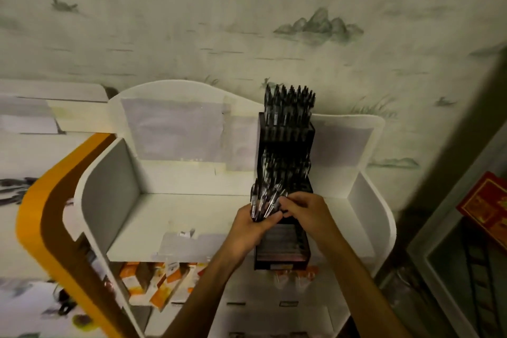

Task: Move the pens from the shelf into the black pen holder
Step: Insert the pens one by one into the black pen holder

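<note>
A tall black tiered pen holder (285,137) stands on the white shelf (192,217), right of its middle. Several black pens fill its top tier (289,101) and more sit in the middle tier. My left hand (251,230) grips a bunch of dark pens (264,202), tips up, just left of the holder's lower tier. My right hand (304,210) pinches one pen out of that bunch with its fingertips, right in front of the holder. The holder's lowest tier (282,244) lies partly behind my hands.
The shelf has raised white side walls (109,181) and a curved back panel. Orange and white packets (153,282) lie on the level below. An orange-edged board (41,200) stands to the left, a red box (491,206) to the far right.
</note>
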`<state>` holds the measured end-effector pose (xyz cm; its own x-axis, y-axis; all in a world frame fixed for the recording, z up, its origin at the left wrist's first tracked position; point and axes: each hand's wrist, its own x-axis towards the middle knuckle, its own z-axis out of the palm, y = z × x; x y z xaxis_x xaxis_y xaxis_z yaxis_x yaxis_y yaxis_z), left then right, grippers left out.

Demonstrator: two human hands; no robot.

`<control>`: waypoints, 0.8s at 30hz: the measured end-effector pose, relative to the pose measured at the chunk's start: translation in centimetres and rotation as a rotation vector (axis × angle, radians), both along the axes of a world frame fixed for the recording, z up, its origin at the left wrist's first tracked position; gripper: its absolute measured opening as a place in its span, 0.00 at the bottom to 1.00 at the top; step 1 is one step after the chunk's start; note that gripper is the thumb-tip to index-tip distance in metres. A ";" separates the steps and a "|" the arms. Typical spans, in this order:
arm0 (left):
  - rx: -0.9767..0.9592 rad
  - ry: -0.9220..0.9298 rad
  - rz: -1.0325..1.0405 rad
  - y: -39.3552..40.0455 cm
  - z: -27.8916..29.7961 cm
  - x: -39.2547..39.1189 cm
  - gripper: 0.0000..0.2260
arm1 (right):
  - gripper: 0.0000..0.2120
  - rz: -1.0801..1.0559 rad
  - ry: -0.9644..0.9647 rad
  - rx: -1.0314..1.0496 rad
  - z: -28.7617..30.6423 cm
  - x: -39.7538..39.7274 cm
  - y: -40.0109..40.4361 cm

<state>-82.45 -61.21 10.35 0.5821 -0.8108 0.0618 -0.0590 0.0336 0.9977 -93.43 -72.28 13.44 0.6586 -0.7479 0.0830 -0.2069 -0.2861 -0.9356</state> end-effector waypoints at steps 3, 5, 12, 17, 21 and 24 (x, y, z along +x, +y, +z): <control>-0.030 -0.006 0.008 -0.7 0.0 -0.2 0.07 | 0.05 0.007 -0.081 0.164 0.2 -0.4 -0.5; -0.009 0.009 0.013 -1.0 0.3 -0.4 0.03 | 0.05 0.008 -0.090 0.234 0.2 -0.4 -0.9; 0.095 0.046 0.103 -1.5 0.5 -0.2 0.14 | 0.06 -0.086 -0.233 0.397 0.6 0.1 -2.6; 0.105 0.032 0.200 -1.8 0.1 0.9 0.14 | 0.06 -0.215 -0.406 0.277 1.9 0.0 -4.6; 0.088 -0.004 0.230 -1.8 0.1 1.5 0.12 | 0.03 -0.330 -0.374 -0.100 2.5 -0.1 -6.6; 0.075 -0.022 0.239 -1.8 0.4 1.9 0.13 | 0.05 -0.347 -0.327 -0.307 2.7 0.2 -7.5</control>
<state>-80.56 -62.99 10.75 0.7572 -0.6528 0.0221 -0.0786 -0.0576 0.9952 -93.25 -79.82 16.14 0.2824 -0.8254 0.4888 -0.0509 -0.5217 -0.8516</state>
